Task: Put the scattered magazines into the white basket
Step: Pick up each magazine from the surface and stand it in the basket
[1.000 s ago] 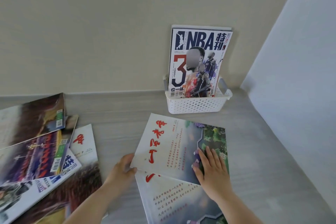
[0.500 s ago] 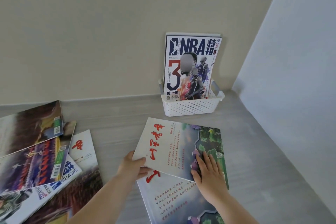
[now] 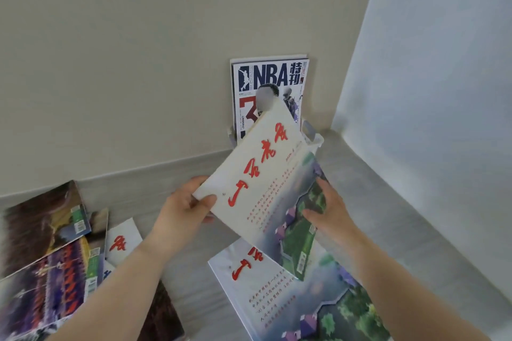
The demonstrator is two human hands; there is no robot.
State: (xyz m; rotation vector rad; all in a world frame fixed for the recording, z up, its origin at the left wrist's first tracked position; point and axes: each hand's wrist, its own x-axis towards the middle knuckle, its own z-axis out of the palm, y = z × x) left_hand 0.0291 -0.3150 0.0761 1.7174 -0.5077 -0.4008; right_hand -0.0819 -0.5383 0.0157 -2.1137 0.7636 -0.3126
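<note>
I hold a white magazine with red brush lettering (image 3: 266, 174) up off the floor, tilted toward the back corner. My left hand (image 3: 188, 207) grips its left edge, thumb on the cover. My right hand (image 3: 329, 210) holds its right side, fingers over the green part of the cover. The magazine hides most of the white basket (image 3: 313, 137), which stands against the wall with an NBA magazine (image 3: 270, 83) upright in it. A second magazine with the same cover (image 3: 291, 299) lies flat on the floor below.
Several magazines (image 3: 50, 266) lie overlapping on the grey floor at the left, one with a white cover and a red character (image 3: 122, 241). A beige wall runs behind the basket, and a pale blue wall (image 3: 429, 91) closes the right side.
Both hands have lifted the top red-lettered magazine off the floor and moved it up and back toward the basket. The matching magazine beneath is now uncovered.
</note>
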